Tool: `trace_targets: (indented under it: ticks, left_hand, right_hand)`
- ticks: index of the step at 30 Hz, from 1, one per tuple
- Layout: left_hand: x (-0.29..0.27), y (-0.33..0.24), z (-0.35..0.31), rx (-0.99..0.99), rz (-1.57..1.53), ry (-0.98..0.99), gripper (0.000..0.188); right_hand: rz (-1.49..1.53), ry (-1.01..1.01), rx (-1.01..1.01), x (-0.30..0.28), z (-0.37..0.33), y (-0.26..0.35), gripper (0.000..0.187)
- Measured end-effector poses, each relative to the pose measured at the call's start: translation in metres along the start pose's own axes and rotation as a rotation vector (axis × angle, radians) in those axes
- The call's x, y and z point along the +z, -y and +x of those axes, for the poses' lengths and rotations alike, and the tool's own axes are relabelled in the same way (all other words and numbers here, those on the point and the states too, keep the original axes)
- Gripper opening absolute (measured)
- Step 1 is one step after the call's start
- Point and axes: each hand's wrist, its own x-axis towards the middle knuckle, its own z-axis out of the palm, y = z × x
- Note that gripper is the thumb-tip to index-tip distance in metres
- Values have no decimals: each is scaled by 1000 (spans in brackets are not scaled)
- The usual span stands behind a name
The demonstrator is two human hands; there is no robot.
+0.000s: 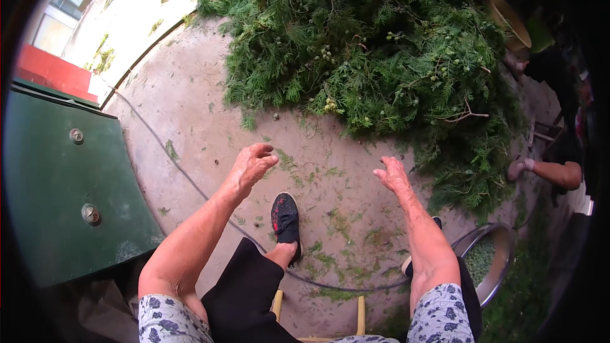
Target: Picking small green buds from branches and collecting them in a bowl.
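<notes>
My left hand [253,164] hovers over the concrete floor [184,127], fingers loosely bent and apart from the thumb, nothing visible in it. To the right my right hand [394,176] is also in the air, its fingers and thumb apart and holding nothing I can see. Just beyond both hands lies a large heap of green conifer branches [362,44], with small round green cones [330,105] among the sprays. The right hand is nearer to the heap's front edge. Beside my right forearm stands a metal basin [510,251] holding many small green cones [481,259].
A dark cable [190,181] curves across the floor, past my shoe [285,218]. A green metal door panel [63,184] stands at left. At far right, another person's hand [518,169] is beside the heap; a yellowish basin [510,22] is behind. Scattered sprigs [340,222] lie underfoot.
</notes>
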Motion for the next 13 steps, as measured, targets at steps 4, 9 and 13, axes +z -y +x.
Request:
trace_targets:
  ticks: [4, 9, 13]
  left_hand:
    - [7, 20, 68, 21, 205, -91, 50]
    - [2, 38, 110, 20, 485, -129, 53]
    - [2, 53, 127, -110, 353, -204, 59]
  right_hand:
    - [65, -68, 60, -16, 45, -14, 46]
    - [162, -111, 135, -26, 62, -13, 52]
    - [300, -92, 359, -14, 70, -39, 62]
